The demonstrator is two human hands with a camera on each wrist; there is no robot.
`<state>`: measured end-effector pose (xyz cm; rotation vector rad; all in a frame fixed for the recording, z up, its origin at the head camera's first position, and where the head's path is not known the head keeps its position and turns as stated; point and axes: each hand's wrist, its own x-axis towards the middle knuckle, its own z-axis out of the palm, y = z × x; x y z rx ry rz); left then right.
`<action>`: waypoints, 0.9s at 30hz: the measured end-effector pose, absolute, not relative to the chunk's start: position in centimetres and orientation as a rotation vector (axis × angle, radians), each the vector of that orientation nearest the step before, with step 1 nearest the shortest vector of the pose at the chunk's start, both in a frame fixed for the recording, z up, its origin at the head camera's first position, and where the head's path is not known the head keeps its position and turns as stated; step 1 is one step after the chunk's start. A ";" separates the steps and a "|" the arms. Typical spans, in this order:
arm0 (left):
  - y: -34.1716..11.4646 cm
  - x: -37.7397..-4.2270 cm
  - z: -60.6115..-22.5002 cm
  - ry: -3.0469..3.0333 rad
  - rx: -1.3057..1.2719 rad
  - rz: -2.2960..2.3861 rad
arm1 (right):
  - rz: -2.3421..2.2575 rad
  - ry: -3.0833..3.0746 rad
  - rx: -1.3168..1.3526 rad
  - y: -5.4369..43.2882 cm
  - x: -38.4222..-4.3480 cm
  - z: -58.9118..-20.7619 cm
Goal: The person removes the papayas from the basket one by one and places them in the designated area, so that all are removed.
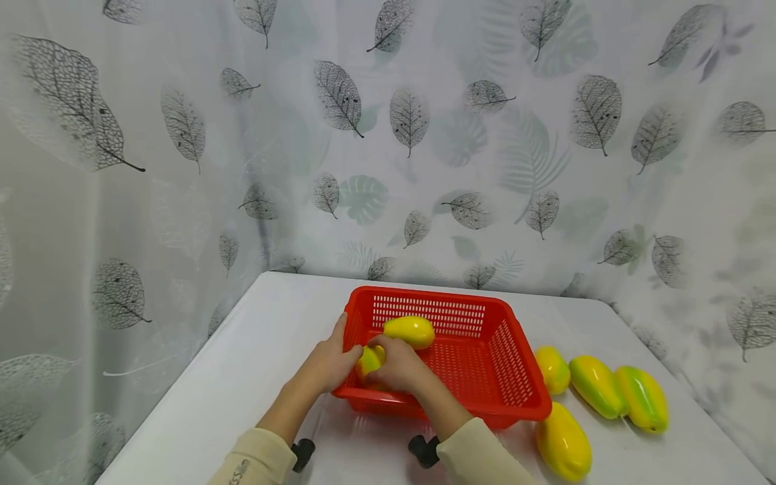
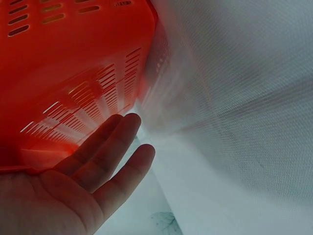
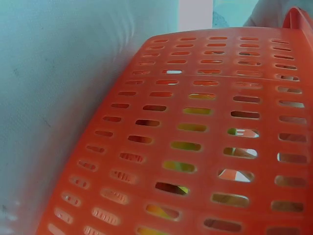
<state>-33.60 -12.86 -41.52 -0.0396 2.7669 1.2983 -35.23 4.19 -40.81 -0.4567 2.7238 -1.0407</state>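
In the head view a red plastic basket (image 1: 461, 367) stands on the white table. My left hand (image 1: 330, 360) holds its near left corner, thumb over the rim; the left wrist view shows several fingers (image 2: 110, 152) stretched along the outside wall. Inside that corner, my right hand (image 1: 397, 365) grips a yellow-green papaya (image 1: 367, 362), which the hand partly covers. Another yellow papaya (image 1: 411, 331) lies behind it in the basket. The right wrist view shows the slotted basket wall (image 3: 205, 147), with yellow and green through the slots; the right hand's fingers are hidden there.
Right of the basket, several papayas lie on the table: one by the wall (image 1: 552, 370), one nearer the front (image 1: 564, 443), and two side by side, a yellow one (image 1: 597, 385) and a green-streaked one (image 1: 642, 399). A leaf-patterned curtain (image 1: 448, 155) hangs behind the table (image 1: 242, 370).
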 end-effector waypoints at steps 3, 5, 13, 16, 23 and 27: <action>-13.0 -33.6 -41.7 2.771 -0.039 1.300 | -1.050 2.729 -0.468 4.3 -35.1 -40.8; -13.0 -33.6 -41.8 2.768 -0.040 1.304 | -1.053 2.734 -0.468 4.4 -35.1 -40.8; -13.0 -33.7 -41.8 2.762 -0.037 1.314 | -1.100 2.730 -0.415 5.3 -34.8 -39.9; -13.0 -33.8 -41.8 2.757 -0.030 1.320 | -1.110 2.736 -0.402 5.9 -34.6 -39.5; -12.9 -33.7 -41.7 2.757 -0.024 1.340 | -1.139 2.784 -0.396 7.2 -34.4 -38.5; -12.8 -33.7 -41.6 2.757 -0.034 1.340 | -1.153 2.810 -0.385 7.9 -34.3 -37.9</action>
